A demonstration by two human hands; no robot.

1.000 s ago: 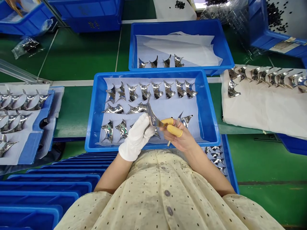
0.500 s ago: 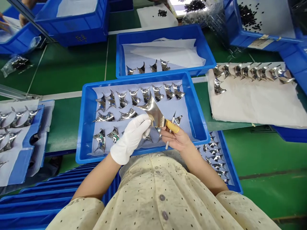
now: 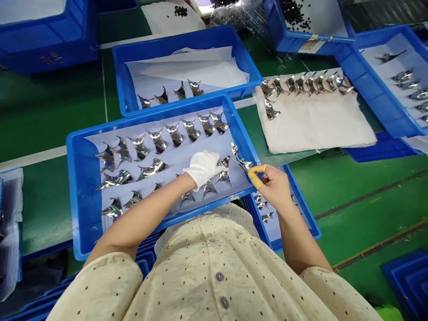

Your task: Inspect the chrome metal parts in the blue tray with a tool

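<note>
My right hand (image 3: pixel 270 180), with yellow finger covers on thumb and forefinger, pinches the lower end of a shiny curved metal piece (image 3: pixel 240 158). That piece is tilted over the right side of the blue tray (image 3: pixel 72 187). My left hand (image 3: pixel 203 168), in a white glove, reaches low over the tray, its thumb stretched out apart from the fingers. Beside that thumb lies another pointed metal piece (image 3: pixel 224 171); I cannot tell whether they touch. Rows of similar polished pieces (image 3: pixel 157 140) rest on the tray's white lining. My left forearm hides part of the front row.
Behind stands a second blue tray (image 3: pixel 187 40) with paper and several metal pieces. On the right, more pieces line a white cloth stack (image 3: pixel 314 125). A further blue tray (image 3: pixel 377 98) stands beyond it. Under my right forearm is a lower blue tray (image 3: pixel 312 225).
The view has shifted right. My hands have separated: the right carries the metal piece to the tray's right side, the left has left it and lowered. The silver rod in my right hand no longer shows.
</note>
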